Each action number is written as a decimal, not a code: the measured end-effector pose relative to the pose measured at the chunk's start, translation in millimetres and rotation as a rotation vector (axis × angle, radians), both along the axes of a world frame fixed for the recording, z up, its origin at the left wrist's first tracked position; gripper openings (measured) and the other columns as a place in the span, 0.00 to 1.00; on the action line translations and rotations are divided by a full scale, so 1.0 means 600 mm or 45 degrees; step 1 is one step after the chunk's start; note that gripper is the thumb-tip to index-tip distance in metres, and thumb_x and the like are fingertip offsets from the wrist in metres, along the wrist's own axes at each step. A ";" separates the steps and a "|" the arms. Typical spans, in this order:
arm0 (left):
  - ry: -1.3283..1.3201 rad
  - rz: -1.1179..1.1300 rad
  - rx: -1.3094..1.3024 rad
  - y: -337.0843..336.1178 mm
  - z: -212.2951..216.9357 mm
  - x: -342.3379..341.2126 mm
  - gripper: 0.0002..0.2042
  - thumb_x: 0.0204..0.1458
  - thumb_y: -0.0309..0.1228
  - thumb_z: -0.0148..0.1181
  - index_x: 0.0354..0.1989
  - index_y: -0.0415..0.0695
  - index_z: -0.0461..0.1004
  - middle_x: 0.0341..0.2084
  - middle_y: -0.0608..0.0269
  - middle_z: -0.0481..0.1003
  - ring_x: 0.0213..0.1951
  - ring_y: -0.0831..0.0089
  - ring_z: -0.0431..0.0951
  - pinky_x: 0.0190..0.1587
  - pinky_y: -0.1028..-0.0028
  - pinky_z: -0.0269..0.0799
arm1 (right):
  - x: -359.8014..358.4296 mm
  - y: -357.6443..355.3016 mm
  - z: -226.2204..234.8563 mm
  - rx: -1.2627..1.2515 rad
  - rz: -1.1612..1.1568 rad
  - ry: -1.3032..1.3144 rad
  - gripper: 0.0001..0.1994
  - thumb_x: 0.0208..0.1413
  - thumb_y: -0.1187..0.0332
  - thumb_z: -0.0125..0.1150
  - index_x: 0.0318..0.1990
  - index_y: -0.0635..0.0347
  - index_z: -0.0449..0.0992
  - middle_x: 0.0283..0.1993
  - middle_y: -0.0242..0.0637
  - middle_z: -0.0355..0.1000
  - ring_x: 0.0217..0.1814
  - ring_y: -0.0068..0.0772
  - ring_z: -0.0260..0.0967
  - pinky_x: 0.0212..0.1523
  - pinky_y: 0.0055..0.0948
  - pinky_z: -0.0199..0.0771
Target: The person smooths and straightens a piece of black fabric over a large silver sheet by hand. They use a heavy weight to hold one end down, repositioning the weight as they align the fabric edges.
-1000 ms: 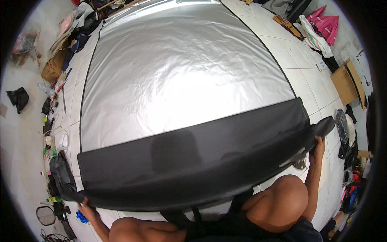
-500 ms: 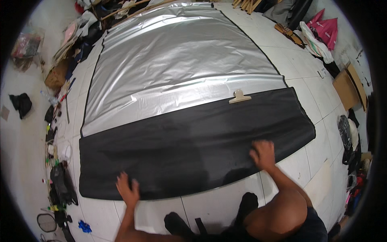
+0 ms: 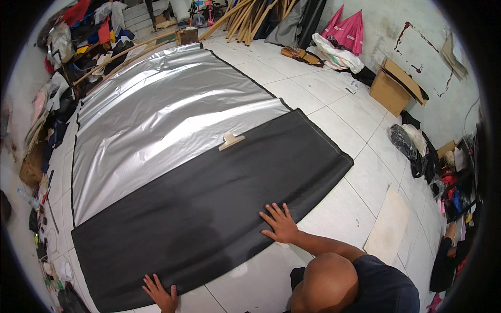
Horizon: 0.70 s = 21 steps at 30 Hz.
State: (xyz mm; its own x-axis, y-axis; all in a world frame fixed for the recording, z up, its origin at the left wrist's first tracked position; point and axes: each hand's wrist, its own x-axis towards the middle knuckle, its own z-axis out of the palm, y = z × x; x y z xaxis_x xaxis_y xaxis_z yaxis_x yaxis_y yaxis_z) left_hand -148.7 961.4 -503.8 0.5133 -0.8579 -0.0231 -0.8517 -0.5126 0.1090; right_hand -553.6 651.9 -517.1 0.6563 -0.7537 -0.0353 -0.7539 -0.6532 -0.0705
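Observation:
A large silver sheet (image 3: 151, 117) with dark edging lies spread on the floor. Its near part is folded over, so a broad black panel (image 3: 203, 203) faces up. On the fold's far edge sits a wide metal bulldog clip (image 3: 231, 141). My left hand (image 3: 160, 295) rests on the black panel near its close edge, fingers spread. Farther right, my right hand (image 3: 280, 224) lies flat on the same panel, fingers apart, beside the near edge. Neither hand grips anything.
Clutter lines the left wall, with wooden poles (image 3: 250, 21) at the back. A cardboard box (image 3: 390, 91) and a pink bundle (image 3: 344, 31) stand along the right wall. A pale flat board (image 3: 387, 224) lies on the tiled floor (image 3: 329, 195) at right.
My view has turned to the right, shifting the sheet leftward. Both hands, blurred before, now lie spread on the black panel. The clip remains on the fold's edge.

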 end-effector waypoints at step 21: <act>-0.009 0.699 -0.454 0.138 -0.047 0.070 0.39 0.47 0.44 0.61 0.62 0.34 0.53 0.57 0.37 0.54 0.60 0.45 0.53 0.62 0.50 0.45 | -0.058 0.052 0.001 0.050 -0.419 -0.701 0.23 0.51 0.64 0.59 0.53 0.67 0.65 0.53 0.53 0.63 0.57 0.53 0.59 0.59 0.44 0.55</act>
